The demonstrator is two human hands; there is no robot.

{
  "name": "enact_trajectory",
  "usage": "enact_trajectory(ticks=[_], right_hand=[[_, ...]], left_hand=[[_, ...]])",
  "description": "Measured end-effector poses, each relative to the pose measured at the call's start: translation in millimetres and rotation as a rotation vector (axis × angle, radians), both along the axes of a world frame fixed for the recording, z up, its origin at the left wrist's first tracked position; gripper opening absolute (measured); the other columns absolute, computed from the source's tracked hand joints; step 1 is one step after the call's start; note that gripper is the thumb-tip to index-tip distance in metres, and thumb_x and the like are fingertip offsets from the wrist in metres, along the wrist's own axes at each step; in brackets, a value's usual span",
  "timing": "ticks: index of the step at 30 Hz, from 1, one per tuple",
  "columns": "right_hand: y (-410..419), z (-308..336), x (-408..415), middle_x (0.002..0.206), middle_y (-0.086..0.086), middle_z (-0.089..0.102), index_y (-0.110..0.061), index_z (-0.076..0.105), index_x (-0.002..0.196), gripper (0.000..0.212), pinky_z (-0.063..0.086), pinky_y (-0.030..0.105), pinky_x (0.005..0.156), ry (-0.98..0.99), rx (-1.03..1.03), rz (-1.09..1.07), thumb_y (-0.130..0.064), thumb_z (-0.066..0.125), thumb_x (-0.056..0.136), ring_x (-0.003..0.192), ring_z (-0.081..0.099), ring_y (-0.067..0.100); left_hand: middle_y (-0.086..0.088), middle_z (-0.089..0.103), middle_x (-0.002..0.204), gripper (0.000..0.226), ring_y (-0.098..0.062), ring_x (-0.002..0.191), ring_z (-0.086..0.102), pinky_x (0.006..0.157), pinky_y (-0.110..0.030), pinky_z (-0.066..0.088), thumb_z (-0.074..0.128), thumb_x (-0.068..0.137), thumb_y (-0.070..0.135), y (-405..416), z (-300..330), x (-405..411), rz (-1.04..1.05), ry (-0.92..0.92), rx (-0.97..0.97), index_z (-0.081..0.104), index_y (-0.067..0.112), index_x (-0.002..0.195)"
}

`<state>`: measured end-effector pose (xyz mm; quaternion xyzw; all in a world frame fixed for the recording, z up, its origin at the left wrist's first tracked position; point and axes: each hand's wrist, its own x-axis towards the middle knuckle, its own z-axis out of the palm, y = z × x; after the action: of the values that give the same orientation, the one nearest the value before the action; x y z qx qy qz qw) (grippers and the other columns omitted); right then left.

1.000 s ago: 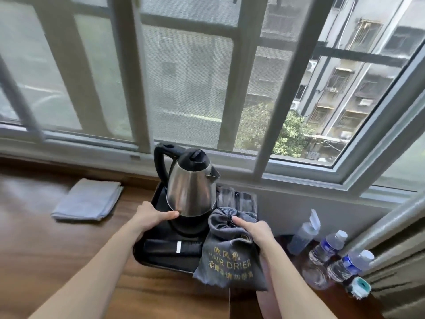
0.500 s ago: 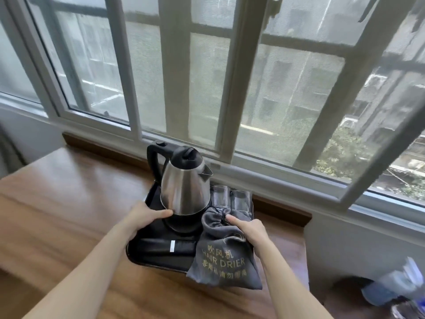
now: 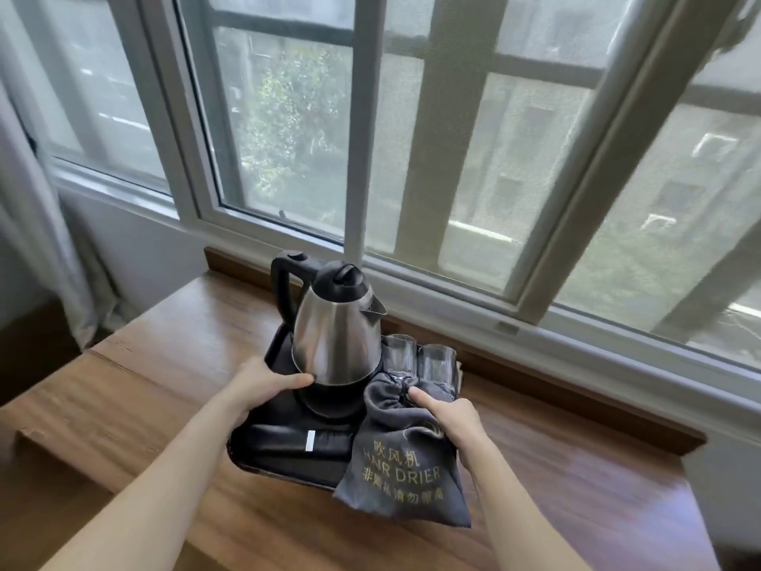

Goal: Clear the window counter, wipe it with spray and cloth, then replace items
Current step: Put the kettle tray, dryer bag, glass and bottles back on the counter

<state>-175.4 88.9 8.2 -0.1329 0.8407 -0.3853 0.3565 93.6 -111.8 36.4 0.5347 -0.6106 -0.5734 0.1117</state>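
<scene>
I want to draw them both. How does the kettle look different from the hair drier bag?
The kettle is shiny metal with a black lid and handle; the hair drier bag is soft grey cloth with gold writing. The kettle stands upright; the bag lies slumped, hanging over the tray's edge. Both sit on that black tray.

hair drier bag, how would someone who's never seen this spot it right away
On the wooden counter under the window sits a black tray. The hair drier bag droops over its near right corner, beside the steel kettle: dark grey cloth, the only item with gold lettering.
</scene>
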Motion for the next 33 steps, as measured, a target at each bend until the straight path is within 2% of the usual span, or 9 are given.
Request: enact_trajectory(ticks=[2, 6, 9, 13, 16, 22, 28, 30, 33], right_hand=[[-23.5, -2.0, 9.3, 0.124, 0.007, 0.067, -0.014, 0.066, 0.125, 0.137, 0.053, 0.042, 0.098, 0.0, 0.005, 0.025, -0.094, 0.072, 0.014, 0.111, 0.064, 0.025], [-72.8, -19.1, 15.4, 0.111, 0.002, 0.073, -0.016, 0.07, 0.115, 0.126, 0.057, 0.043, 0.09, -0.008, 0.048, 0.062, -0.096, 0.071, 0.018, 0.099, 0.069, 0.024], [-113.1, -39.3, 12.7, 0.106, 0.0, 0.075, -0.018, 0.072, 0.113, 0.123, 0.058, 0.041, 0.089, -0.011, 0.037, 0.082, -0.095, 0.073, 0.017, 0.097, 0.07, 0.021], [-154.9, -21.1, 32.5, 0.111, 0.002, 0.073, -0.017, 0.073, 0.113, 0.122, 0.056, 0.041, 0.092, 0.0, 0.039, 0.127, -0.097, 0.07, 0.022, 0.102, 0.068, 0.023], [-182.0, -6.3, 47.1, 0.115, 0.007, 0.07, -0.008, 0.068, 0.115, 0.121, 0.055, 0.04, 0.093, 0.004, 0.067, 0.148, -0.092, 0.071, 0.028, 0.104, 0.065, 0.026], [-235.1, -12.8, 81.7, 0.131, 0.011, 0.063, -0.004, 0.06, 0.13, 0.144, 0.051, 0.043, 0.101, -0.022, 0.1, 0.076, -0.094, 0.07, 0.018, 0.117, 0.06, 0.028], [-289.9, -18.9, 126.9, 0.125, 0.012, 0.067, -0.005, 0.065, 0.124, 0.138, 0.051, 0.042, 0.1, -0.018, 0.108, -0.009, -0.094, 0.07, 0.019, 0.115, 0.062, 0.028], [-305.6, -24.3, 142.1, 0.124, 0.011, 0.067, -0.006, 0.065, 0.123, 0.142, 0.052, 0.042, 0.099, -0.018, 0.104, -0.043, -0.097, 0.067, 0.014, 0.114, 0.063, 0.028], [-327.5, -22.5, 164.6, 0.127, 0.013, 0.066, -0.005, 0.063, 0.126, 0.138, 0.051, 0.042, 0.1, -0.008, 0.116, -0.085, -0.093, 0.07, 0.021, 0.116, 0.062, 0.029]], left_hand=[[-0.004, 0.074, 0.101, 0.095, -0.023, 0.088, 0.073, 0.083, -0.041, 0.059, 0.095, 0.026, 0.063, -19.8, -1.6, 11.4, 0.024, -0.009, -0.004, 0.07, 0.022, 0.108], [-0.005, 0.076, 0.093, 0.073, -0.024, 0.085, 0.073, 0.083, -0.042, 0.059, 0.097, 0.043, 0.046, -58.5, -0.3, 21.2, 0.053, -0.003, -0.012, 0.069, 0.017, 0.104], [-0.004, 0.076, 0.091, 0.083, -0.023, 0.084, 0.073, 0.082, -0.042, 0.059, 0.096, 0.036, 0.051, -92.3, -5.7, 27.5, 0.084, -0.016, -0.024, 0.069, 0.014, 0.105], [-0.003, 0.076, 0.095, 0.089, -0.022, 0.087, 0.073, 0.085, -0.041, 0.058, 0.096, 0.032, 0.054, -134.4, -11.6, 40.3, 0.107, -0.007, -0.019, 0.07, 0.015, 0.108], [-0.003, 0.076, 0.095, 0.09, -0.022, 0.089, 0.072, 0.086, -0.042, 0.058, 0.096, 0.032, 0.054, -163.2, -15.0, 50.7, 0.107, -0.008, -0.028, 0.069, 0.015, 0.108], [-0.004, 0.073, 0.098, 0.08, -0.022, 0.091, 0.07, 0.086, -0.041, 0.057, 0.097, 0.045, 0.042, -227.8, -23.9, 75.0, 0.072, -0.029, -0.024, 0.061, 0.01, 0.109], [0.009, 0.075, 0.104, 0.085, -0.015, 0.097, 0.071, 0.091, -0.04, 0.055, 0.096, 0.048, 0.043, -300.5, -28.2, 107.2, -0.114, 0.035, -0.062, 0.059, 0.035, 0.124], [0.005, 0.076, 0.1, 0.08, -0.017, 0.093, 0.072, 0.088, -0.039, 0.057, 0.096, 0.047, 0.042, -325.6, -30.5, 117.6, -0.115, -0.006, -0.046, 0.064, 0.027, 0.118], [-0.003, 0.076, 0.096, 0.09, -0.019, 0.084, 0.073, 0.079, -0.038, 0.06, 0.097, 0.032, 0.055, -357.4, -33.7, 130.0, -0.089, -0.078, -0.017, 0.068, 0.014, 0.106]])
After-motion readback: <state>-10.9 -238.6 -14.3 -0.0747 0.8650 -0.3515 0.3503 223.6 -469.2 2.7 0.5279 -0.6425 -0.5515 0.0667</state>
